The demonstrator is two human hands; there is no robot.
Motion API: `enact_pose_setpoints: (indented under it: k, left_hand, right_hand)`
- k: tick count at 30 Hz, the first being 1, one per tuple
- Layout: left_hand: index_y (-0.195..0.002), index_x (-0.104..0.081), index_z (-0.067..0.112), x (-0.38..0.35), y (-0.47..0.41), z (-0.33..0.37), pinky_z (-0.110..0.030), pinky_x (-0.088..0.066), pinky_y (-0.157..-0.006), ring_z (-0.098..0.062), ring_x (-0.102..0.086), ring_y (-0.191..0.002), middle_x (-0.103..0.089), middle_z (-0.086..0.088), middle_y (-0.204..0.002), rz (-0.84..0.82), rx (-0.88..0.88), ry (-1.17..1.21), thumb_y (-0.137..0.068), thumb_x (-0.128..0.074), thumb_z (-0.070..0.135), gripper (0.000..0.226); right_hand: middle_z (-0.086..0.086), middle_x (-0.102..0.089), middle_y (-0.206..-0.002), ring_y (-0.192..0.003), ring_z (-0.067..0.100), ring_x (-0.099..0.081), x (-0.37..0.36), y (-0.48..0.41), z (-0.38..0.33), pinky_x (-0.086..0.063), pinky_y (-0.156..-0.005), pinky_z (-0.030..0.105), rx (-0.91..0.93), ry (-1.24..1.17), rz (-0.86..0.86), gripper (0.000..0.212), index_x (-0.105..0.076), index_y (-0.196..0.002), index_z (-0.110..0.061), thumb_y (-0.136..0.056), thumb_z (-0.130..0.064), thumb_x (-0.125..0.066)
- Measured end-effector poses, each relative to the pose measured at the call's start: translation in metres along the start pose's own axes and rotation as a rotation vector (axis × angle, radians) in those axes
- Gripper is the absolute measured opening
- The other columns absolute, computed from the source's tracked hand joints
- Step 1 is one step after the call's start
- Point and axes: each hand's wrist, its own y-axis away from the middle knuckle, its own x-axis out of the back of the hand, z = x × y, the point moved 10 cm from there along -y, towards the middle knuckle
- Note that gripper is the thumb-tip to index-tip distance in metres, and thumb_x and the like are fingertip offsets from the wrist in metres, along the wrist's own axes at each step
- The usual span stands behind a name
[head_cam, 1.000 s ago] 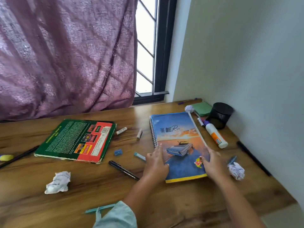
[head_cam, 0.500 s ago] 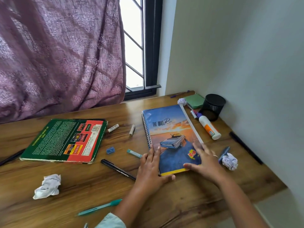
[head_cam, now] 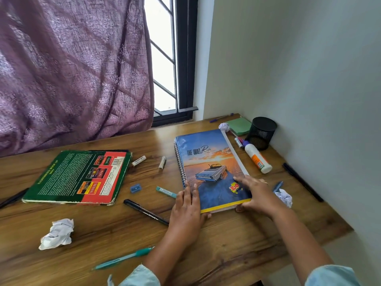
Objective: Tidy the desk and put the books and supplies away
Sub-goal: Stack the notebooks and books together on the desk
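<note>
Progress: early, by my reading; the books and supplies all lie loose on the desk (head_cam: 237,244), nothing stacked or stowed.
Paper ball (head_cam: 56,233): crumpled, at 8 o'clock from the notebook, untouched.
Green hardcover book (head_cam: 78,176): flat, back cover up, at 9 o'clock, well apart from the notebook; yet to be put away.
Small supplies: teal pen (head_cam: 123,258), black marker (head_cam: 146,212), blue sharpener (head_cam: 135,188) and two short white sticks (head_cam: 139,161) are scattered between the two books.
Left hand (head_cam: 187,209): fingers on the cover at the near spiral corner, thumb hooked round the near edge.
Spiral notebook (head_cam: 208,168): on the desk right of centre, near edge seemingly just raised. Lifting it looks like the step in hand.
Right hand (head_cam: 257,195): pinches the near right corner, fingers on top, thumb beneath; hands apart, one at each near corner.
Far corner, 1 o'clock: white ruler (head_cam: 235,153) along the notebook's right edge, glue bottle (head_cam: 257,156), green sticky pad (head_cam: 239,125), and black mesh pen cup (head_cam: 261,132) with nothing sticking out.
Right side, 3 o'clock: second paper ball (head_cam: 284,198) and blue pen (head_cam: 278,186) just beside the right hand; black pen (head_cam: 302,182) near the wall.
</note>
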Motion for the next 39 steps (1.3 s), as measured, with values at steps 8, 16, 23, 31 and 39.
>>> enact_pose_setpoints:
  k: [8,16,23,31,39]
  left_hand:
    - [-0.146,0.025,0.016,-0.008,0.000,0.000,-0.040,0.004,-0.118,-0.028,0.021,-0.144,0.026,-0.008,-0.156,-0.082,0.021,0.020,-0.097,-0.029,0.053,0.081]
    - [-0.150,0.017,0.015,0.006,0.005,-0.003,-0.036,0.006,-0.117,-0.020,0.024,-0.144,0.023,-0.003,-0.157,-0.084,0.021,0.079,-0.097,-0.038,0.048,0.083]
    - [-0.151,0.014,0.023,0.077,0.026,-0.081,-0.039,0.005,-0.118,-0.023,0.019,-0.145,0.027,0.000,-0.156,0.160,0.183,0.122,-0.094,-0.044,0.050,0.086]
    - [-0.148,-0.025,0.021,0.133,0.082,-0.239,-0.044,-0.013,-0.118,-0.035,-0.009,-0.144,-0.013,-0.014,-0.157,0.306,0.671,0.253,-0.088,-0.055,0.048,0.073]
    - [-0.122,-0.052,0.020,0.122,0.104,-0.303,-0.039,-0.041,-0.099,-0.029,-0.049,-0.121,-0.056,-0.009,-0.128,0.170,0.901,0.355,-0.078,-0.055,0.056,0.057]
  right_hand:
    - [-0.010,-0.040,-0.147,-0.133,0.021,-0.035,0.005,-0.002,0.000,-0.031,-0.107,0.033,0.002,0.013,-0.028,0.093,-0.040,-0.140,-0.036,-0.060,-0.035,-0.088]
    - [0.002,-0.022,-0.155,-0.139,0.032,-0.026,-0.008,-0.005,-0.013,-0.038,-0.106,0.044,-0.114,0.282,-0.177,0.105,-0.020,-0.148,-0.032,-0.065,-0.030,-0.085]
    - [0.006,-0.019,-0.156,-0.140,0.031,-0.024,-0.041,-0.016,-0.153,-0.031,-0.110,0.041,0.281,0.343,-0.340,0.080,-0.029,-0.147,-0.029,-0.080,-0.051,-0.068]
    - [0.007,-0.037,-0.149,-0.137,0.024,-0.032,-0.091,-0.040,-0.304,-0.030,-0.110,0.032,0.583,0.391,-0.431,0.063,-0.034,-0.147,-0.021,-0.091,-0.036,-0.059]
    - [-0.003,-0.057,-0.130,-0.124,0.027,-0.048,-0.109,-0.123,-0.355,-0.039,-0.103,0.048,0.433,0.304,-0.280,0.063,-0.050,-0.127,-0.035,-0.071,-0.058,-0.066]
